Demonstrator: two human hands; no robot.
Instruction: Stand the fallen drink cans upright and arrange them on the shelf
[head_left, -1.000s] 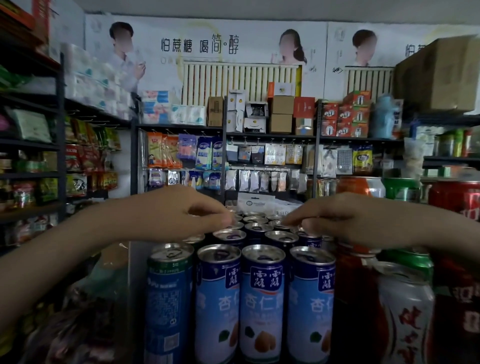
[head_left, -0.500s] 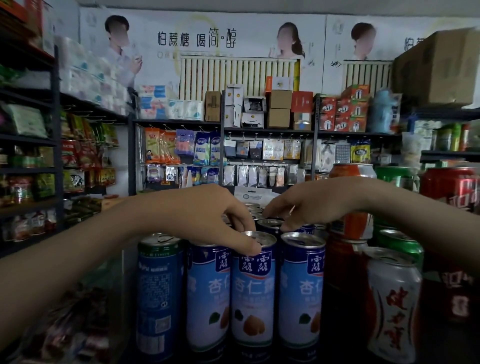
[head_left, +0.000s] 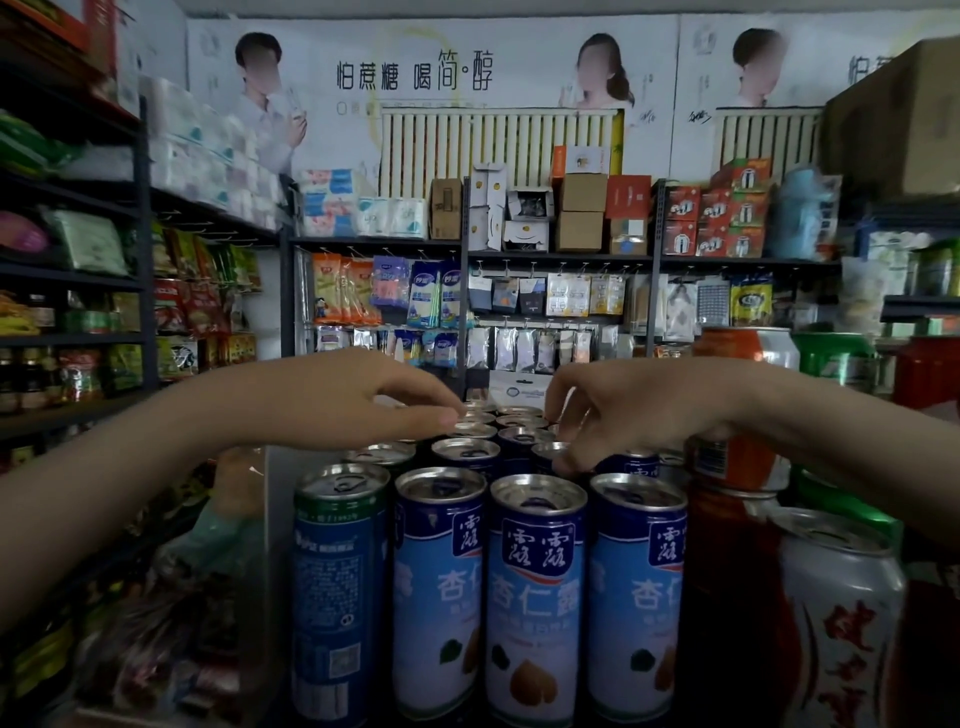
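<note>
Head view: left hand (head_left: 358, 400) enters from the left, palm down, fingers nearly straight and pressed together, tips over the silver tops of the rear cans (head_left: 470, 431). Nothing is seen in its grasp, and contact with the tops is unclear. Right hand (head_left: 628, 410) enters from the right, fingers curled downward, fingertips (head_left: 566, 460) on the rim of a second-row can (head_left: 545, 448); real grip or plain touch, cannot tell. The hands are near each other, not touching. Just in front, the front-row blue cans (head_left: 537, 597) stand upright, three side by side and touching, at the near edge of the block. A darker blue can (head_left: 337, 597) with a green rim stands upright at the row's left end. To the right of the row are a dark red container (head_left: 727, 597), then a white can (head_left: 841, 623) with red characters at the front right corner. Behind the right forearm an orange can (head_left: 748, 348), a green can (head_left: 831, 358) and a red can (head_left: 930, 374) stand higher up. The shelf board under the cans is hidden. Farther back are dark racks with hanging packets (head_left: 441, 296), cardboard boxes (head_left: 582, 213) on top and posters (head_left: 415, 78) on the wall.
</note>
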